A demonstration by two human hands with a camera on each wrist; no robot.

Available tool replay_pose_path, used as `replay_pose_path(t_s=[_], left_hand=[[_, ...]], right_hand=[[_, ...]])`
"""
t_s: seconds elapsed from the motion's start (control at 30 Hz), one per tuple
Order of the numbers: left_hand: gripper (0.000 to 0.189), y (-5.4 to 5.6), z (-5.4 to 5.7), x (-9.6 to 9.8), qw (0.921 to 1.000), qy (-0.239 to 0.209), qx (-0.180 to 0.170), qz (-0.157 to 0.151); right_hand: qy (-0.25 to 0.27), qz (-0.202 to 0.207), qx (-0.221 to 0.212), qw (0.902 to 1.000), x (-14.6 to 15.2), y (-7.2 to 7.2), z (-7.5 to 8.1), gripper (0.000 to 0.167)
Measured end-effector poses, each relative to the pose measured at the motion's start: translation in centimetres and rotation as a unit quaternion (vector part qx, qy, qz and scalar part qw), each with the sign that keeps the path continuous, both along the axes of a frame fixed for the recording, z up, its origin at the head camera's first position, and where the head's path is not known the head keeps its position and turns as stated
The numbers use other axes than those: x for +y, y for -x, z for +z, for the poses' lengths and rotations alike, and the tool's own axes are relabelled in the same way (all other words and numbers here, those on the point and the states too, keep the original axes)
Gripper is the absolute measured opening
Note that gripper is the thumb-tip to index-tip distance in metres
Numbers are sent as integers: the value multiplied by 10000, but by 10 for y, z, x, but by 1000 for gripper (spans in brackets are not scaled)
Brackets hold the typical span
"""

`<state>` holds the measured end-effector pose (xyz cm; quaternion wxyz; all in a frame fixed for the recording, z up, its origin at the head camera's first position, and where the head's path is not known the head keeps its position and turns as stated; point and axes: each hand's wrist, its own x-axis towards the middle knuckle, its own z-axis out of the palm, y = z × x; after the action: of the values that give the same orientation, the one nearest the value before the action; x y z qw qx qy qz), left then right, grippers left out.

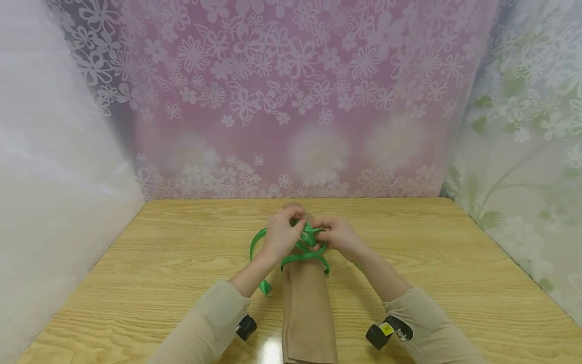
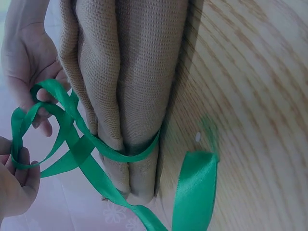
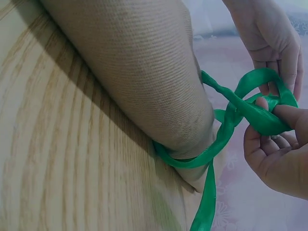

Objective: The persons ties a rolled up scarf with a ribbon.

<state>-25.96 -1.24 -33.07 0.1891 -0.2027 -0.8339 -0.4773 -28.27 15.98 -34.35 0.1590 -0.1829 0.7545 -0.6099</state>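
Note:
A long roll of coarse tan cloth [image 1: 311, 313] lies lengthwise on the table, folded in layers. Near its far end, a green satin ribbon [image 2: 130, 156] passes around it, with crossed strands and loops above the cloth. My left hand [image 1: 283, 235] pinches a ribbon loop; in the left wrist view the left fingers [image 2: 24, 175] curl through it. From the other side my right hand [image 1: 341, 236] grips another bunched part of the ribbon, thumb against fingers [image 3: 262, 149]. One loose ribbon tail with a cut end hangs left of the roll. Whether a knot has formed, I cannot tell.
The wood-grain table [image 1: 159, 268] extends on both sides of the roll. A pink flowered curtain [image 1: 291, 101] stands behind its far edge, with pale sheets at left and right. Black devices [image 1: 247, 327] are strapped at both wrists.

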Motion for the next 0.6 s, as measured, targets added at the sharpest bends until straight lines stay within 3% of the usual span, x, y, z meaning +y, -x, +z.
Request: replay_pose_path(t_s=[0.2, 0.4, 0.6], left_hand=[[19, 1, 0, -1, 9998, 20, -176, -32], [20, 2, -1, -5, 9985, -100, -529, -85], [18, 5, -5, -8, 9981, -79, -607, 23]], right_hand=[[-103, 292, -115, 9995, -3, -1, -2, 29], [15, 416, -201, 9989, -4, -2, -2, 22], [292, 494, -130, 9983, -4, -3, 1, 22]])
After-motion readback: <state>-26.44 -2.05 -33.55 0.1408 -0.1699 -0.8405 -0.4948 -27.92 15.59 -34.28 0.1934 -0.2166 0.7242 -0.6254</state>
